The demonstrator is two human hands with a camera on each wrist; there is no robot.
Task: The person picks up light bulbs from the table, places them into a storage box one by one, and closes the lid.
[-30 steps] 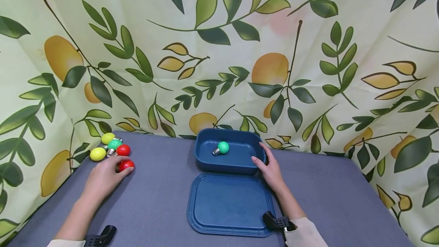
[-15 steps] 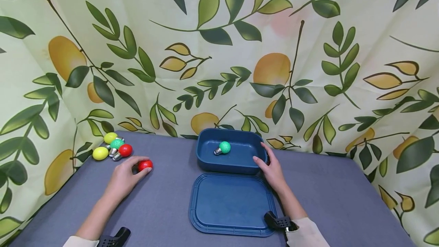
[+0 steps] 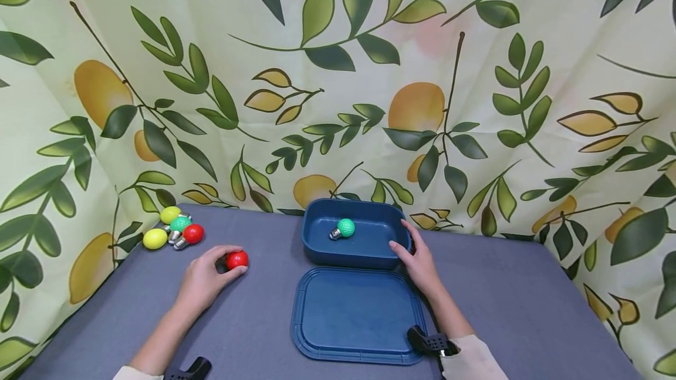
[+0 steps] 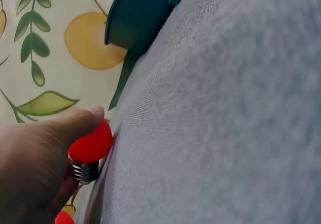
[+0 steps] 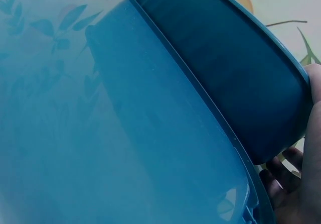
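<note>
In the head view my left hand [image 3: 207, 279] pinches a red light bulb [image 3: 237, 259] between thumb and fingertips, low over the grey cloth. The left wrist view shows this bulb's round red top [image 4: 93, 144] and its metal screw base [image 4: 85, 171]. My right hand [image 3: 419, 263] holds the right end of a blue box [image 3: 343, 257], its thumb at the rim and its fingers round the outside. One green light bulb [image 3: 345, 227] lies on its side inside the box. Just in front of the box, the blue lid [image 3: 359, 315] lies flat.
At the far left corner several more bulbs cluster: yellow ones [image 3: 155, 238], a green one [image 3: 181, 223] and a red one [image 3: 193, 233]. A leaf-patterned cloth [image 3: 338, 92] hangs behind and beside the table [image 3: 253, 321].
My left hand has carried the red bulb rightward from the cluster, towards the box. The right hand keeps its place at the box's end.
</note>
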